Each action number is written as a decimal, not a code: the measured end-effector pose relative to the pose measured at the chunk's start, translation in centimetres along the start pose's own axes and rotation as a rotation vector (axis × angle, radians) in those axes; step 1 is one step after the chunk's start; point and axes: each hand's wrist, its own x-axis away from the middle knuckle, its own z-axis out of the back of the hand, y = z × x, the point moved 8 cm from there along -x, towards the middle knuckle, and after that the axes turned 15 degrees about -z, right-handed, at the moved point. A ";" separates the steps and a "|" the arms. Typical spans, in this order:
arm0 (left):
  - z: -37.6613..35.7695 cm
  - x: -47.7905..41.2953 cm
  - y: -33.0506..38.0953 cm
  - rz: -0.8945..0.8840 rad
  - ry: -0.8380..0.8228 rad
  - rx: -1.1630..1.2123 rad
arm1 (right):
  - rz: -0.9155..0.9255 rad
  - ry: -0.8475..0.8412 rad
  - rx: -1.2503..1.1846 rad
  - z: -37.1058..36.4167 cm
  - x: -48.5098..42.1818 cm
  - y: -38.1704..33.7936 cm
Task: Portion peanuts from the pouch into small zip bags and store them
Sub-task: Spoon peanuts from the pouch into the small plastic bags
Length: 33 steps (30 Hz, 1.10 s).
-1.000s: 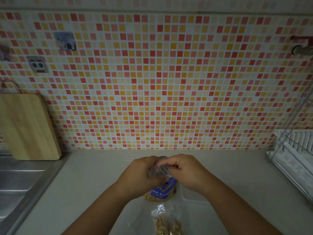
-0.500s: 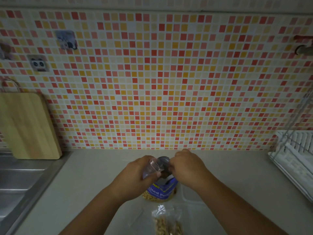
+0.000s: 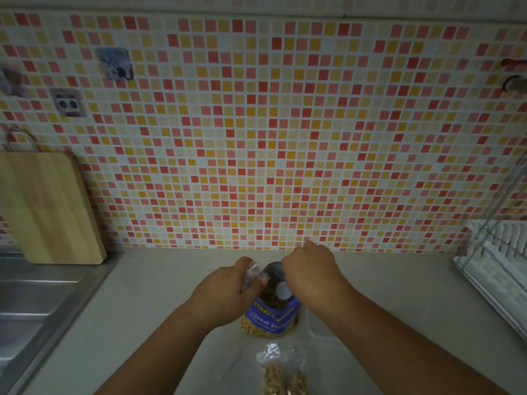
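Since a second ago the hands have drifted apart: left hand (image 3: 228, 289) now pinches an empty clear zip bag (image 3: 252, 273) beside the open salted peanuts pouch (image 3: 271, 315), which stands on the counter (image 3: 159, 295). Right hand (image 3: 310, 269) is at the pouch mouth, fingers curled; can't tell what it grips. Looks like the scoop-and-fill step. Filled bags (image 3: 281, 372) lie nearer. Next up, probably getting that bag's mouth open under the nuts.

Pale counter (image 3: 159, 303) bears peanut pouch (image 3: 271, 319) and filled zip bags (image 3: 281, 372).
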 end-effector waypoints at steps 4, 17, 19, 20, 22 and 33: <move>-0.5 0.0 -0.5 0.034 0.005 0.091 | 0.010 -0.162 0.044 -2.5 -0.1 -1.7; -0.3 -0.1 -1.3 0.039 0.000 0.316 | -0.319 -0.497 -0.409 -6.3 -1.6 -1.4; -0.3 -0.1 -1.2 0.041 -0.007 0.311 | -0.359 -0.501 -0.449 -6.8 -1.8 -0.9; -0.3 -0.2 -1.2 0.043 -0.009 0.309 | -0.373 -0.471 -0.479 -6.9 -2.0 -0.5; -0.4 -0.2 -1.2 0.049 -0.015 0.312 | -0.397 -0.406 -0.562 -6.7 -1.8 0.4; 2.2 -0.5 -1.5 0.038 0.106 0.222 | -0.351 -0.518 -0.611 -7.3 -1.1 5.0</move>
